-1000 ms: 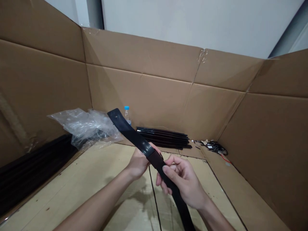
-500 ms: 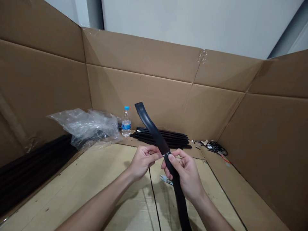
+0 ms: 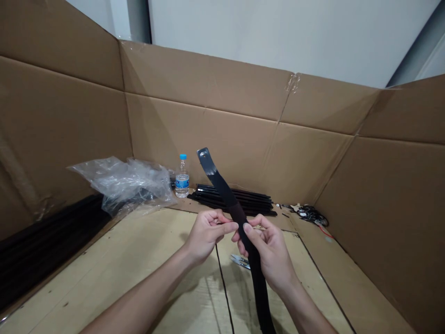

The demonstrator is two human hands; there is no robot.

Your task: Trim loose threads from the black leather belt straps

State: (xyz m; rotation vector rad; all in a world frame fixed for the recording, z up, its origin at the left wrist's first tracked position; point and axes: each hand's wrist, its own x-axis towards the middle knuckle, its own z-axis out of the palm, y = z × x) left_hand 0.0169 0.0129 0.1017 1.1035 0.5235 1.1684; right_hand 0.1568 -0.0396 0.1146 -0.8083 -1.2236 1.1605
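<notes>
A long black curved strip (image 3: 239, 214), with a small hole near its shiny far end, stands tilted in front of me. My right hand (image 3: 269, 243) is closed on its middle, thumb on the near face and fingers behind. At the strip's left edge, my left hand (image 3: 210, 232) is pinched shut, its thumb tip by the strip. A thin black cord (image 3: 224, 283) hangs from under these left fingers towards me; the pinched part is hidden. Below the strip, partly covered by my right hand and the strip, small metal thread snips (image 3: 239, 261) lie on the board.
Cardboard walls (image 3: 208, 120) surround the pale wooden board (image 3: 139, 260). Behind are a pile of black strips (image 3: 243, 198), a water bottle (image 3: 182, 181) and a clear plastic bag (image 3: 128, 181). Tangled black cord (image 3: 311, 214) lies at the right, with long dark pieces (image 3: 52, 236) at the left.
The strip has turned slightly, so light catches its far end differently. My left thumb has shifted a little right, against the strip's edge. My right hand has kept its hold.
</notes>
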